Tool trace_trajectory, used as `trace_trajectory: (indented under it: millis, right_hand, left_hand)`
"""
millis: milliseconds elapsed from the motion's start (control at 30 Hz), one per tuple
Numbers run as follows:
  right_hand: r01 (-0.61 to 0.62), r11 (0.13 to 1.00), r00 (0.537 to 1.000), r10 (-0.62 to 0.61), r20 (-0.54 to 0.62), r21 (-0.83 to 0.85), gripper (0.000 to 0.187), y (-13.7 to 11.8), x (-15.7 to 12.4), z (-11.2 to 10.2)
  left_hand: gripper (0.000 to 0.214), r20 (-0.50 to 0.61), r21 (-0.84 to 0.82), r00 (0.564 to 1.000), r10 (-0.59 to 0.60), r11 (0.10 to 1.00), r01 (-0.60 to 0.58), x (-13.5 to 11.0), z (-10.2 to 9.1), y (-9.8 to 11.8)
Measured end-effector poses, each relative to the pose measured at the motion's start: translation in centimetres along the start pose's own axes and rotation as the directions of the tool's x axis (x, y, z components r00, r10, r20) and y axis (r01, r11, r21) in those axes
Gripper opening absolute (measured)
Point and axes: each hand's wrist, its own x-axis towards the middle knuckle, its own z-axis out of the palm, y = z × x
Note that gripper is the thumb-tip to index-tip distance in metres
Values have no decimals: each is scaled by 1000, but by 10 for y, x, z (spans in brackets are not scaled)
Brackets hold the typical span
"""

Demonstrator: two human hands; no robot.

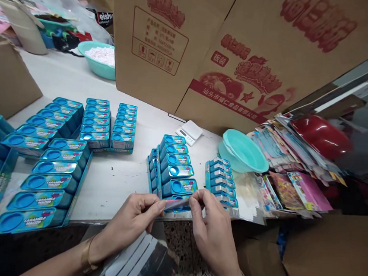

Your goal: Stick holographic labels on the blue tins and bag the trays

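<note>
Between my two hands stretches a thin see-through strip [176, 204], which looks like a clear sticker. My left hand [134, 215] pinches its left end between thumb and fingers. At the other end, my right hand [212, 227] pinches it the same way. Just beyond the strip stands a tray of blue candy packs [177, 171] marked "Caramelo Macizo", its nearest pack partly hidden by my hands. A dark backing sheet with pale grey strips [136, 259] lies below my left wrist, over my lap.
More trays of blue packs [54, 166] fill the table's left side. A smaller tray of packs [222, 176], a teal basin [244, 150] and a white scale [189, 132] are at right. A tall carton [192, 47] stands behind; stacked wrappers [286, 156] lie far right.
</note>
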Motion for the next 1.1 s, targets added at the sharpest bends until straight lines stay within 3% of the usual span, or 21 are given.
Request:
trace_trajectory:
  millis: [167,333,400,600,733,833,900,933,1000,1067,1100]
  right_hand:
    - [31,994,999,-28,33,-105,21,2,2,-3]
    - [101,941,995,-97,30,-324,23,5,6,6]
    - [127,932,992,-123,32,-341,22,5,6,8]
    - [55,998,997,-56,-56,-24,4,12,6,7]
    - [45,998,989,-38,-145,45,15,18,3,9]
    - [131,987,927,-90,-364,89,19,13,-18,8]
    - [227,960,894,-140,-425,161,20,6,-41,9]
    - [260,942,914,-168,-371,214,21,2,-54,10]
    - [253,916,966,-224,-127,310,24,-6,-78,17]
    - [196,921,968,-237,84,338,24,-11,-97,29]
    - [170,924,966,-225,127,343,22,-12,-104,36]
  left_hand:
    - [48,-25,-27,1000,3,1000,-3,-1,5,-4]
    - [51,-21,-92,1000,0,996,-2,10,13,-19]
    - [54,-11,-133,1000,0,991,-2,13,18,-26]
    - [58,-32,-162,999,-9,987,4,19,27,-39]
    - [54,-64,-107,998,-16,994,9,18,23,-47]
    - [53,-66,-61,997,-39,998,35,6,16,-46]
    - [51,-20,-37,999,-27,999,26,-7,11,-40]
    - [49,16,-24,1000,-12,1000,13,-13,9,-36]
    - [46,113,-3,994,6,1000,-5,-26,4,-28]
    - [39,225,8,974,-16,1000,15,-35,-1,-22]
    - [37,276,16,960,-43,999,41,-39,-4,-21]
